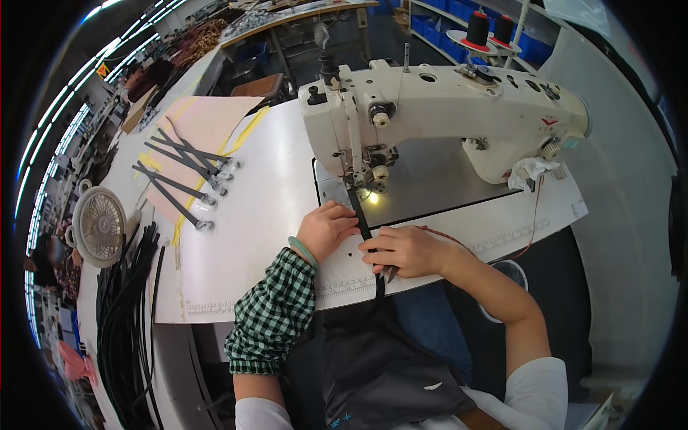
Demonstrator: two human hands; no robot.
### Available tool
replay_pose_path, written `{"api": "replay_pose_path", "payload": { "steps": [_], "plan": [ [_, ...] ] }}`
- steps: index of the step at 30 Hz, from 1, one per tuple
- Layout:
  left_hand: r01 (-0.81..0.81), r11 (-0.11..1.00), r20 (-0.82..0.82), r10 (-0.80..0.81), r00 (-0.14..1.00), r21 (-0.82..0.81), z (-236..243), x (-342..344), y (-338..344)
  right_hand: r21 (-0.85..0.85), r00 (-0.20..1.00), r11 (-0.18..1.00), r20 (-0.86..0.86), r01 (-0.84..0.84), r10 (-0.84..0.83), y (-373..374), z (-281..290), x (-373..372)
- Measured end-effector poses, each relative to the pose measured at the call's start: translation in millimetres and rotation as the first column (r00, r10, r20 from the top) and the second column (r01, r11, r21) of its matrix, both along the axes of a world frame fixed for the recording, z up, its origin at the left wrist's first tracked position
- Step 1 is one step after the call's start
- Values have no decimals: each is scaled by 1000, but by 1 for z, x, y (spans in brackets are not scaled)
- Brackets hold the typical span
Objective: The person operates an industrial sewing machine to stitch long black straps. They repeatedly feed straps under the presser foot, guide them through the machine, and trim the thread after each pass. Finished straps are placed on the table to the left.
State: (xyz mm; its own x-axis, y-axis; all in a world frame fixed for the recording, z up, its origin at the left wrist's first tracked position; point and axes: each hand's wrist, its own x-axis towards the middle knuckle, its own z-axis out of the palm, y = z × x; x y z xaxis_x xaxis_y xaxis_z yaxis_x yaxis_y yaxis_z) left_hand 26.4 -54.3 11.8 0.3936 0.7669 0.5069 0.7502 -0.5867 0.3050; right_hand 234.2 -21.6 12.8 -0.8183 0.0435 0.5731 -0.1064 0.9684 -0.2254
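Observation:
A narrow black strap [360,215] runs from under the presser foot of a white sewing machine [423,100] toward me and hangs over the table's front edge. My left hand [328,228] is closed against the strap's left side, just in front of the needle area. Nearer to me, my right hand [407,251] grips the strap from the right with bent fingers. A small dark pointed tool [390,273] shows beneath the right hand; its kind is mostly hidden. A reddish-brown cord [459,245] runs from behind that hand to the machine's right end.
Several black straps with plastic-wrapped ends [188,188] lie at the left on pink sheeting [208,115]. Long black strips [129,322] hang over the left table edge beside a round white basket [100,223]. Black thread spools [478,30] stand behind the machine.

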Motion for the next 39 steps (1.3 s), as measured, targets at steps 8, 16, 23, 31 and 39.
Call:
{"api": "replay_pose_path", "payload": {
  "steps": [8, 16, 23, 31, 39],
  "plan": [
    [-70, 997, -36, 71, 997, 16, 1, 0, 0, 5, 1000, 1000, 13, 8, -8, 0, 1, 0],
    [-138, 989, -61, 134, 989, -58, -6, -3, 2, 7, 1000, 1000, 11, 9, -9, 0, 0, 0],
    [-134, 987, -49, 130, 990, -86, -7, -5, 3, -6, 999, 1000, 29, 13, -13, 0, 0, 0],
    [-129, 987, -42, 125, 991, -96, -5, -4, 2, 8, 1000, 1000, 24, 13, -13, 0, 0, 0],
    [-109, 986, -17, 108, 994, -123, -3, -4, 2, -5, 1000, 1000, 21, 2, -2, 0, 0, 0]
  ]
}}
